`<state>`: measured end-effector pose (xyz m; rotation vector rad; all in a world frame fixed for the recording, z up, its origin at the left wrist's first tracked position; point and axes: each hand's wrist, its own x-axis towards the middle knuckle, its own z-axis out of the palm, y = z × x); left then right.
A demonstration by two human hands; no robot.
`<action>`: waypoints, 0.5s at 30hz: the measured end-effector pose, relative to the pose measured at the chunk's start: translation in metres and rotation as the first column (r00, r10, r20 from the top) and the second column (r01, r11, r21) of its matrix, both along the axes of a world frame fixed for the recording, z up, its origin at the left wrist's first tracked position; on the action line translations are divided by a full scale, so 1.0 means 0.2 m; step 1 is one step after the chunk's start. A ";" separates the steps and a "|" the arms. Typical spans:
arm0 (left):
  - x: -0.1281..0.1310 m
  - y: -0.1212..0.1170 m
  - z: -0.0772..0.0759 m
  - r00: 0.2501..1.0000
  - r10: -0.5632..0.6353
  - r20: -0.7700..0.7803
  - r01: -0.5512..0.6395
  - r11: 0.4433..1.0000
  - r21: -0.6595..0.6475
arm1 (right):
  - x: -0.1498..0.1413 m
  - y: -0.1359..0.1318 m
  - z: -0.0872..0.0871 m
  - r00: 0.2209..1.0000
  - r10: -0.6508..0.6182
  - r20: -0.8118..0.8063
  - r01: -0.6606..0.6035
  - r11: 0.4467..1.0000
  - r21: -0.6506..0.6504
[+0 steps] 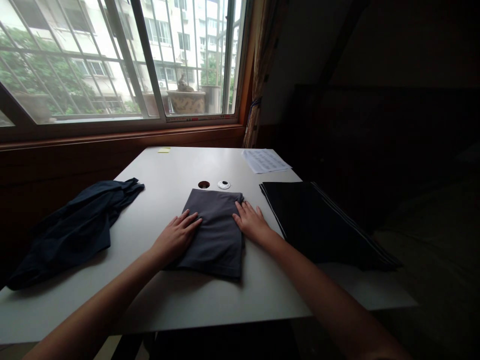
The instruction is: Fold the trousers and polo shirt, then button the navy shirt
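A grey piece of clothing point(215, 235), folded into a rough rectangle, lies flat in the middle of the white table point(150, 295). My left hand point(180, 232) rests on its left side, palm down with the fingers stretched out. On its right edge lies my right hand point(252, 220), fingers spread, the fingertips touching the cloth near the upper right corner. Neither hand grips anything. Slight creases run across the fabric. What kind of garment it is cannot be made out from this fold.
At the left a crumpled dark blue garment point(75, 230) hangs partly over the table edge. Folded black clothing with white stripes point(318, 225) lies at the right. Farther back are printed papers point(265, 161), a yellow note point(164, 150), a round hole point(204, 185) and a white cap point(224, 185).
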<state>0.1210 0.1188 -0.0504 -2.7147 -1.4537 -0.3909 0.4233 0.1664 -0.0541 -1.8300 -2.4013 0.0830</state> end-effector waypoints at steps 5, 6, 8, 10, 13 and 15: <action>-0.07 0.04 0.00 0.999 0.016 0.045 -0.016 1.000 0.002 | -0.05 0.09 0.01 1.000 0.012 -0.010 -0.012 1.000 0.004; -0.09 0.02 0.00 0.997 0.022 0.074 -0.022 1.000 0.005 | -0.05 0.08 0.02 1.000 0.005 -0.018 -0.005 1.000 0.008; -0.12 -0.03 0.01 0.989 0.031 0.148 -0.031 1.000 0.001 | -0.03 0.03 0.04 0.999 0.005 -0.048 -0.002 0.999 0.050; -0.16 -0.11 0.03 0.971 0.041 0.235 -0.033 0.999 -0.039 | 0.00 -0.05 0.07 0.990 0.090 -0.104 -0.076 0.988 0.134; -0.22 -0.23 0.08 0.911 0.140 0.388 -0.057 0.975 -0.216 | 0.05 -0.23 0.13 0.880 0.429 -0.202 -0.382 0.894 0.234; -0.25 -0.28 0.10 0.837 0.247 0.488 -0.069 0.933 -0.354 | 0.08 -0.34 0.16 0.767 0.593 -0.245 -0.551 0.804 0.222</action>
